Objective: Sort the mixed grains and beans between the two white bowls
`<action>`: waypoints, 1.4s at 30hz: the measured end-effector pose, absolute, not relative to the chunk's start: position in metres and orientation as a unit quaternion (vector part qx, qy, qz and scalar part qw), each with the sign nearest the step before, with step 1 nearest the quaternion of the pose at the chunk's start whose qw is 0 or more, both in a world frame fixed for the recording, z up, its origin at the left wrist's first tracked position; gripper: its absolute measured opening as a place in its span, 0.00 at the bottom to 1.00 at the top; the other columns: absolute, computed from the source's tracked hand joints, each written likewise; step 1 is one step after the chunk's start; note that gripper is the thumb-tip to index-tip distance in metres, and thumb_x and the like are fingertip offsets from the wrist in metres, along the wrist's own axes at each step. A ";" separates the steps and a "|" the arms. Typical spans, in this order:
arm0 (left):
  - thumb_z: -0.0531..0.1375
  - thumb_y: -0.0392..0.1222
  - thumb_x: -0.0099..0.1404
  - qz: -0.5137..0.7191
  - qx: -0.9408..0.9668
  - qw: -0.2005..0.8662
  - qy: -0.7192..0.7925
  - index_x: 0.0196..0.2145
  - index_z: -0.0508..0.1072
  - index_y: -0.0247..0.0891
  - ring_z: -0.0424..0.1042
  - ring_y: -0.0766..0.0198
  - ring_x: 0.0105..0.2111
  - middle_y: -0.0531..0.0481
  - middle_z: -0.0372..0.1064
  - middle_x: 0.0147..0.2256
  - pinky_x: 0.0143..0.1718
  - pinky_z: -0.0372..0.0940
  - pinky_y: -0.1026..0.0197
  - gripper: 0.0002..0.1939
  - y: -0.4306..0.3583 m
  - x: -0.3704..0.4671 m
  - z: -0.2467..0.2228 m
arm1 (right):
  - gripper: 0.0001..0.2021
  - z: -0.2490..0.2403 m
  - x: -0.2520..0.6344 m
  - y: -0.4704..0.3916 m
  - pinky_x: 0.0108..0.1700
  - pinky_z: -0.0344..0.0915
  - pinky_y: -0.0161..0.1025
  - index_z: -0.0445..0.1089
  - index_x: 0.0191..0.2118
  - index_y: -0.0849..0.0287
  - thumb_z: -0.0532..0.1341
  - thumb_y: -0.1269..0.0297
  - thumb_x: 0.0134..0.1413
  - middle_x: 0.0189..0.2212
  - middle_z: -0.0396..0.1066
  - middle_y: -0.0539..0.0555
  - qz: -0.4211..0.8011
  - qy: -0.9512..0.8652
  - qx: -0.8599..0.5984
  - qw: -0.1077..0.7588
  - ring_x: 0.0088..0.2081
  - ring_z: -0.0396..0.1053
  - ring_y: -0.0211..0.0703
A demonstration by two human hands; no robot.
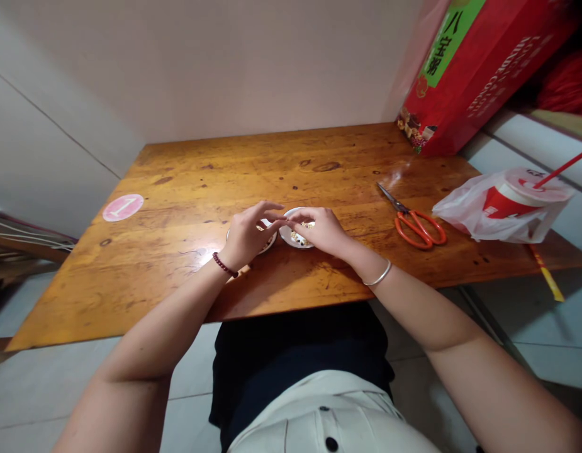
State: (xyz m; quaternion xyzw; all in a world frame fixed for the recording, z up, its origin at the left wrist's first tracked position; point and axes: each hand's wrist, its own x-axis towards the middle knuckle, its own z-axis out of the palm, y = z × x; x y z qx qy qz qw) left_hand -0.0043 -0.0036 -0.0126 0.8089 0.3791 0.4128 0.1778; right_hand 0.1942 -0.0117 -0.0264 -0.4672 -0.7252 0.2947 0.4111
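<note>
While left grip (246, 234) and right grip (321, 231) met at the tips, I couldn't tell if either pinched anything | left bowl (271, 243) sat beneath left grip, right bowl (285, 235) beneath right | scissors (421, 229) lay rightward on the bench (191, 179), well apart.
</note>
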 end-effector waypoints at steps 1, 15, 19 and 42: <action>0.65 0.48 0.65 0.415 0.805 0.186 0.380 0.46 0.73 0.39 0.79 0.65 0.32 0.49 0.80 0.36 0.34 0.72 0.64 0.14 -0.003 -0.005 -0.013 | 0.07 -0.027 0.194 -0.011 0.47 0.72 0.43 0.80 0.37 0.54 0.65 0.61 0.58 0.37 0.81 0.52 0.296 -0.721 -0.467 0.418 0.40 0.78 0.45; 0.67 0.57 0.60 0.430 0.794 0.203 0.378 0.47 0.73 0.40 0.79 0.65 0.31 0.49 0.80 0.34 0.35 0.73 0.64 0.23 -0.006 -0.004 -0.012 | 0.06 -0.020 0.193 -0.018 0.41 0.72 0.40 0.79 0.36 0.56 0.66 0.61 0.56 0.35 0.81 0.52 0.286 -0.710 -0.434 0.476 0.35 0.77 0.43; 0.68 0.56 0.60 0.427 0.798 0.203 0.375 0.47 0.72 0.39 0.79 0.65 0.31 0.49 0.80 0.34 0.35 0.74 0.64 0.24 -0.006 -0.004 -0.012 | 0.06 -0.020 0.192 -0.017 0.41 0.72 0.40 0.79 0.36 0.56 0.65 0.61 0.57 0.35 0.80 0.52 0.276 -0.716 -0.434 0.473 0.36 0.76 0.42; 0.61 0.48 0.69 0.402 0.833 0.152 0.349 0.40 0.75 0.39 0.77 0.66 0.34 0.49 0.78 0.36 0.35 0.71 0.66 0.09 -0.006 -0.006 -0.012 | 0.24 -0.024 0.189 -0.010 0.39 0.77 0.40 0.73 0.33 0.57 0.72 0.41 0.39 0.32 0.79 0.53 0.521 -0.571 -0.385 0.505 0.32 0.77 0.41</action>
